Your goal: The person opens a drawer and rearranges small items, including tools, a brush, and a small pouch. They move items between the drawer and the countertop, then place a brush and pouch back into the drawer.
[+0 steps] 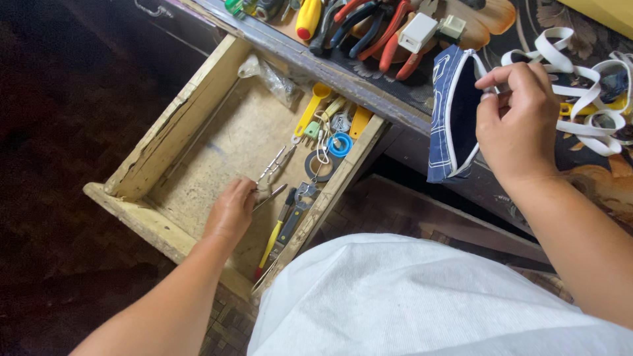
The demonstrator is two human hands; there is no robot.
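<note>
My left hand reaches into an open wooden drawer and closes its fingers on a small metal tool, a pair of thin silvery pliers or tweezers lying on the drawer floor. My right hand holds a dark blue pouch with white trim by its rim, mouth held open, over the edge of the tabletop. A yellow-handled screwdriver and a grey metal tool lie just right of my left hand.
The drawer's far end holds a yellow scoop, a blue ring, a dark tape roll and a clear plastic bag. On the tabletop lie red and blue-handled pliers, white plastic blocks and white elastic straps.
</note>
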